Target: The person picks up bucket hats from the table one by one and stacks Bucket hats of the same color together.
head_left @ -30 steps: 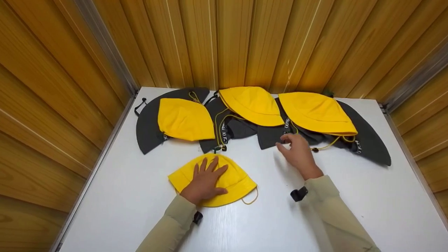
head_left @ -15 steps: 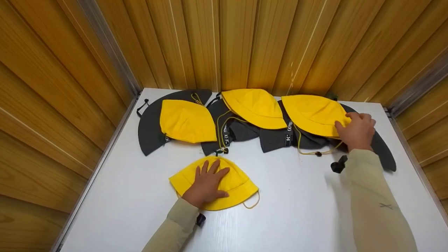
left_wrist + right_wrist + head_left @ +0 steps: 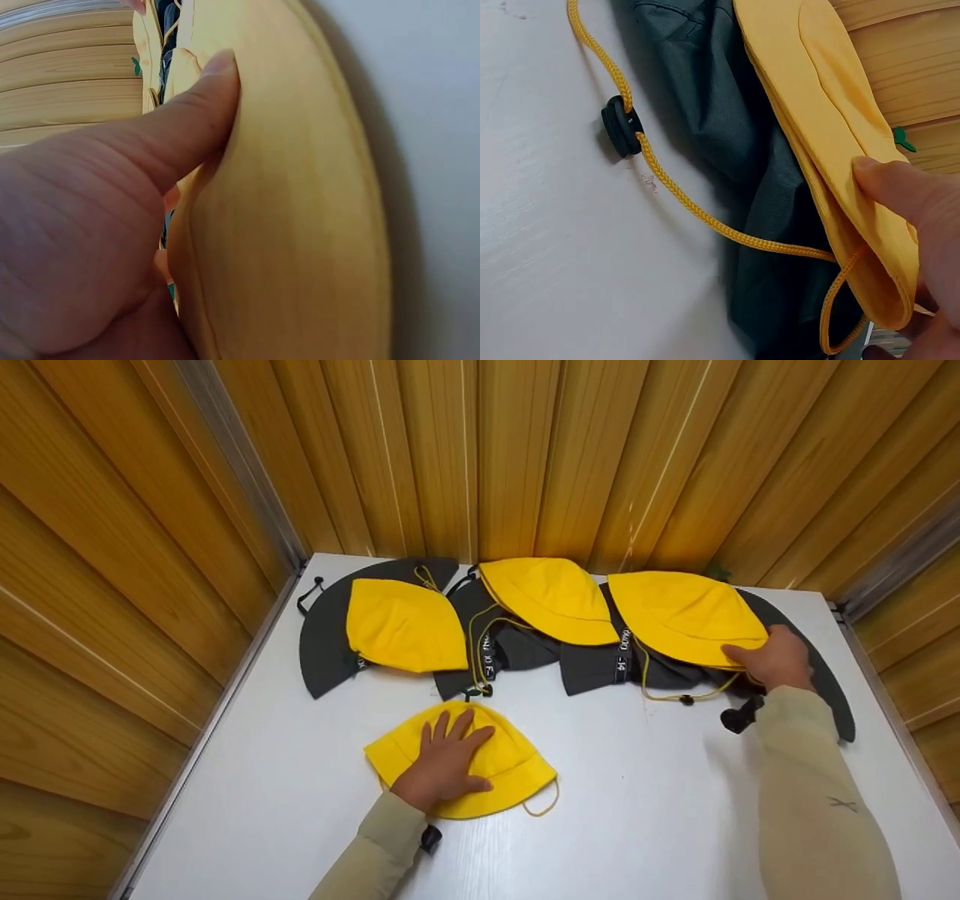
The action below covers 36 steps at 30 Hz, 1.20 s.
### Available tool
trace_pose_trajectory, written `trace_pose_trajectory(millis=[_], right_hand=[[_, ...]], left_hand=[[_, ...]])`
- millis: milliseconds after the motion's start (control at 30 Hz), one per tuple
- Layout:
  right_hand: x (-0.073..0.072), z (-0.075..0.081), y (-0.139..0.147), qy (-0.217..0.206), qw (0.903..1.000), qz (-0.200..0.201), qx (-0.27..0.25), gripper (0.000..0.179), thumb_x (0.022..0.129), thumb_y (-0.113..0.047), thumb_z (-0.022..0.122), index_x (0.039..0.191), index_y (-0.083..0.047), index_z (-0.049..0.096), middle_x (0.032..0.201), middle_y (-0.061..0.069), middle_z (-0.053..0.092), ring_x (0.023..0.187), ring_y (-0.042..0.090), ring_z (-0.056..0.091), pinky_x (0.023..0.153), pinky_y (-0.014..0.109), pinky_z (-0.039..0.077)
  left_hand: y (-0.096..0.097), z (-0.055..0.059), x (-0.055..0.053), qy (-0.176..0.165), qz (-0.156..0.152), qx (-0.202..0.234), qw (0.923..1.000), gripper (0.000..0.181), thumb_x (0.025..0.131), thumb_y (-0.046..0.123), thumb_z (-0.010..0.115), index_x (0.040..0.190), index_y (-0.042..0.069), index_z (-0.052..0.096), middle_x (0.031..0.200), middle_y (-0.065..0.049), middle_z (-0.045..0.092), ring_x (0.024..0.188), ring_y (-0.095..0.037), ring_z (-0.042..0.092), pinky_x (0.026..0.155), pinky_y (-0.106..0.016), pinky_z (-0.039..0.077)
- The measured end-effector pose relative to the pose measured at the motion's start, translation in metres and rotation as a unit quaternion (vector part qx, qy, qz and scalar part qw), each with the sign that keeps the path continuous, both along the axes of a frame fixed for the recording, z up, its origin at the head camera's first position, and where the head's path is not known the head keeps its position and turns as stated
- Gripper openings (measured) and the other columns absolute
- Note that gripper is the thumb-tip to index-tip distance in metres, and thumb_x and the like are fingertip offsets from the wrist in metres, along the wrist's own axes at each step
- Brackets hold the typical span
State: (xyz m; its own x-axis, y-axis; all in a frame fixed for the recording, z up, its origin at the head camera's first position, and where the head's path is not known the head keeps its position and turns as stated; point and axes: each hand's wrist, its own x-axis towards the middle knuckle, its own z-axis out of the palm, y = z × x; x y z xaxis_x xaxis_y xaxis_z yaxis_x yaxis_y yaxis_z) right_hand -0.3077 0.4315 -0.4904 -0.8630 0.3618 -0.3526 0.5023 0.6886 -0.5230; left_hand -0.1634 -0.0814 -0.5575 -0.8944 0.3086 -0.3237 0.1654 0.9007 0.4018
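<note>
My left hand (image 3: 446,761) rests spread on a yellow bucket hat (image 3: 517,769) lying flattened at the front of the table. In the left wrist view its thumb (image 3: 202,97) lies along that hat's brim (image 3: 300,210). At the far right, my right hand (image 3: 780,660) pinches the brim corner of another yellow bucket hat (image 3: 682,611). The right wrist view shows the thumb (image 3: 892,184) on top of the folded brim (image 3: 832,142) and fingers partly hidden beyond it. From this hat hangs a yellow cord (image 3: 705,221) with a black toggle (image 3: 621,127).
Dark grey hats (image 3: 319,652) lie under the back row. Two more yellow hats, one at left (image 3: 405,626) and one in the middle (image 3: 555,600), rest on them. Wood-look panels (image 3: 510,457) wall in the white table (image 3: 600,825) at back and sides.
My right hand has moved right from near the middle of the back row to the right yellow hat and now grips its brim corner. My left hand stays on the front hat.
</note>
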Motion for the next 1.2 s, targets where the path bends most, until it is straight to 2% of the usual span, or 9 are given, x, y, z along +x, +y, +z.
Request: trace_pose_trajectory(millis=[233,367,467,633,800,933,1033,1133,1200], right_hand=[[-0.001,-0.001,-0.009,0.078,0.9961,-0.006,-0.043,0.094,0.097,-0.041,0.069,0.160,0.005,0.017,0.161,0.033,0.028,0.138,0.047,0.038,0.122,0.058,0.032],[-0.001,0.002,-0.016,0.091,0.9939,-0.004,-0.062,0.084,0.099,-0.041,0.066,0.159,0.001,0.025,0.160,0.029,0.035,0.135,0.043,0.042,0.121,0.056,0.035],[0.002,0.004,-0.021,0.107,0.9923,0.019,-0.059,0.079,0.100,-0.043,0.064,0.157,-0.001,0.030,0.158,0.027,0.038,0.133,0.042,0.043,0.120,0.057,0.037],[0.011,0.007,-0.032,0.149,0.9864,0.054,-0.043,0.073,0.100,-0.045,0.063,0.156,-0.006,0.037,0.156,0.025,0.043,0.133,0.041,0.047,0.117,0.057,0.040],[0.028,0.015,-0.046,0.198,0.9780,0.043,-0.049,0.063,0.100,-0.040,0.064,0.154,-0.012,0.046,0.153,0.016,0.052,0.132,0.033,0.053,0.115,0.052,0.045],[0.046,0.029,-0.054,0.238,0.9698,0.029,-0.047,0.060,0.098,-0.045,0.065,0.149,-0.016,0.054,0.149,0.010,0.058,0.125,0.023,0.057,0.112,0.045,0.049],[0.061,0.040,-0.062,0.277,0.9594,0.021,-0.047,0.055,0.095,-0.044,0.069,0.143,-0.019,0.061,0.143,0.006,0.063,0.115,0.011,0.059,0.107,0.029,0.053],[0.073,0.051,-0.071,0.325,0.9433,0.022,-0.063,0.049,0.093,-0.038,0.074,0.138,-0.020,0.067,0.134,0.001,0.068,0.106,0.005,0.060,0.095,0.012,0.052],[0.080,0.059,-0.076,0.358,0.9299,0.024,-0.082,0.044,0.092,-0.032,0.077,0.133,-0.019,0.070,0.126,-0.004,0.071,0.101,0.005,0.061,0.088,0.007,0.051]], left_hand=[[-0.003,0.000,0.000,0.001,0.000,-0.003,1.0000,0.083,0.085,0.053,0.079,0.157,0.034,0.041,0.172,-0.007,0.017,0.158,-0.046,0.008,0.125,-0.070,0.006],[-0.004,-0.001,-0.001,0.000,0.000,0.000,1.0000,0.083,0.085,0.053,0.079,0.157,0.034,0.041,0.172,-0.006,0.017,0.158,-0.046,0.008,0.125,-0.070,0.006],[-0.005,-0.002,-0.001,-0.002,0.001,0.000,1.0000,0.084,0.085,0.054,0.078,0.157,0.035,0.040,0.172,-0.006,0.017,0.158,-0.046,0.008,0.125,-0.070,0.006],[-0.006,-0.002,0.001,-0.005,0.007,0.003,1.0000,0.084,0.085,0.054,0.079,0.157,0.035,0.041,0.172,-0.006,0.017,0.158,-0.045,0.007,0.125,-0.069,0.005],[-0.005,-0.003,0.002,-0.004,0.007,0.013,0.9999,0.082,0.085,0.053,0.078,0.157,0.034,0.042,0.172,-0.006,0.017,0.158,-0.045,0.007,0.125,-0.069,0.005],[-0.002,-0.002,0.001,0.003,0.005,0.010,0.9999,0.083,0.085,0.053,0.079,0.156,0.035,0.042,0.172,-0.006,0.018,0.158,-0.045,0.008,0.125,-0.069,0.006],[0.000,-0.002,0.001,0.009,0.003,0.003,1.0000,0.083,0.084,0.054,0.079,0.156,0.035,0.041,0.172,-0.006,0.018,0.158,-0.045,0.009,0.125,-0.069,0.007],[0.000,-0.003,0.001,0.010,0.001,0.000,1.0000,0.084,0.084,0.054,0.079,0.156,0.035,0.042,0.172,-0.006,0.018,0.158,-0.045,0.009,0.125,-0.069,0.008],[0.000,-0.003,0.000,0.008,-0.002,-0.005,1.0000,0.084,0.084,0.055,0.078,0.156,0.035,0.041,0.172,-0.005,0.017,0.158,-0.045,0.009,0.125,-0.069,0.007]])
